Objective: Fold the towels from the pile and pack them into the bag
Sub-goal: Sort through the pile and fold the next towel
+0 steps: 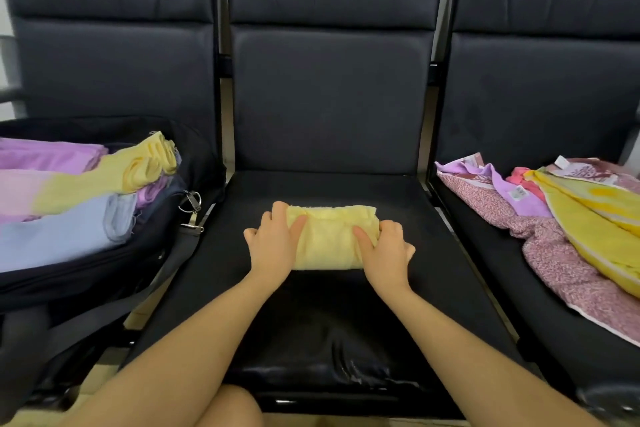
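We hold the folded yellow towel (329, 239) on the middle seat (346, 322), left hand (273, 246) and right hand (384, 253) curled round its ends to keep the fold; bag (104, 274) left, pile (554, 218) right.

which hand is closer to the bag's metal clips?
Left. The left hand grips the yellow towel's left end, nearer the metal clips on the bag; the right hand holds the far end.

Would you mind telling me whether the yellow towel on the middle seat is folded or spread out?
Folded: the yellow towel is a compact layered bundle, gripped by the left hand and right hand.
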`<state>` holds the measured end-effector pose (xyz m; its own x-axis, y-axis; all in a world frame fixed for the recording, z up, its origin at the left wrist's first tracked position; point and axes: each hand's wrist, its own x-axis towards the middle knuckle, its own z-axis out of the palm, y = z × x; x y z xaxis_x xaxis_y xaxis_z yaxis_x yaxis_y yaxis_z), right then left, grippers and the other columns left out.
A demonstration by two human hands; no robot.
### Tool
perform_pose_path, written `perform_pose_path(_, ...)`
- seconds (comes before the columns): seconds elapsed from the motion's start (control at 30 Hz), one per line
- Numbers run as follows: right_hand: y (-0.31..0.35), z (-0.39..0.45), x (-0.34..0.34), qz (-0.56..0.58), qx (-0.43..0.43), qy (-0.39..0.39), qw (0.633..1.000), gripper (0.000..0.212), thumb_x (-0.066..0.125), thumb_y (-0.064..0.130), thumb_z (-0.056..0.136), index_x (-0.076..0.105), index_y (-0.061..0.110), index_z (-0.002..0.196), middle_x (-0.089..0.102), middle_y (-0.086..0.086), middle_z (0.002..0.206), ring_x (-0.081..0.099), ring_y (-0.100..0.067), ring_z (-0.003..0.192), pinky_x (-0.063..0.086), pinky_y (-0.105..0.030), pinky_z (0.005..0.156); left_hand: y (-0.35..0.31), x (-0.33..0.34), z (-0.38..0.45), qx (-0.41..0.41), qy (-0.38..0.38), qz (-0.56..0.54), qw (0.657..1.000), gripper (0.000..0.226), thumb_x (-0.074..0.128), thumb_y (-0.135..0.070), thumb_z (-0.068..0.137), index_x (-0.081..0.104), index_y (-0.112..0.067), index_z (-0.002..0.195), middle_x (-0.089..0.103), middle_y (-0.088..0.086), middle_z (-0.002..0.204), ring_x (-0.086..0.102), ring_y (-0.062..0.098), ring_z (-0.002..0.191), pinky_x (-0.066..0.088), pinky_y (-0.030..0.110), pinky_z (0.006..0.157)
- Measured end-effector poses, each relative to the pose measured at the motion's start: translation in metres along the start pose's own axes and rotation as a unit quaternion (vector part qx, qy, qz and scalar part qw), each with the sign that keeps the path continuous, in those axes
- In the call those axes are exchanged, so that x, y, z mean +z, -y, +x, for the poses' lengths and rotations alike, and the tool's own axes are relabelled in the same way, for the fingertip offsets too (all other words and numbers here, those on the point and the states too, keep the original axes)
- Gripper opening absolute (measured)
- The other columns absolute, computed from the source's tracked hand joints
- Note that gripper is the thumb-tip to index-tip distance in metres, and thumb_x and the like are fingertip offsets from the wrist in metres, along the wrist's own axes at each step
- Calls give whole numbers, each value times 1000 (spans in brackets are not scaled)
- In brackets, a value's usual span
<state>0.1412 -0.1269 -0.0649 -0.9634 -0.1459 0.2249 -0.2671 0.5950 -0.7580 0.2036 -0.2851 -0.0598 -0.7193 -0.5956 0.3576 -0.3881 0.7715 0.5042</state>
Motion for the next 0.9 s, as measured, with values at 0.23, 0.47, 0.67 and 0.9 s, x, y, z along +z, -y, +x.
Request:
perform_pose_path(0.23, 66, -29, -42, 127, -55, 26, 990, 24, 56, 38, 94, 42, 21, 103, 48, 13, 77, 33, 0, 76, 34, -34, 94, -7, -72, -8, 15, -86, -29, 996, 34, 45, -41, 97, 48, -11, 114, 59, 5, 105, 55, 24, 99, 30, 36, 90)
perform_pose_path(0.47, 124, -54, -52, 171, -100, 21, 980, 29, 59, 39, 92, 45, 19, 108, 51, 14, 77, 39, -2, 81, 22, -26, 86, 6, -143, -20, 1, -172, -74, 982, 35, 52, -42, 94, 49, -11, 111, 62, 6, 100, 59, 25, 92, 41, 41, 92)
perform_pose_path(0.67, 180, -67, -24, 197, -141, 56, 969, 32, 62, 35, 89, 45, 18, 109, 53, 12, 81, 45, -10, 92, 20, -25, 88, 51, -195, -19, -43, -211, -51, 975, 34, 50, -41, 95, 48, -12, 112, 63, 5, 102, 57, 28, 96, 26, 34, 81)
perform_pose_path(0.9, 241, -66, 53, 181, -176, 109, 962, 29, 62, 34, 90, 44, 19, 107, 52, 14, 78, 48, -14, 94, 14, -22, 74, 142, -229, 14, -72, -213, -16, 974, 35, 50, -42, 95, 50, -10, 111, 63, 8, 104, 56, 30, 99, 30, 38, 85)
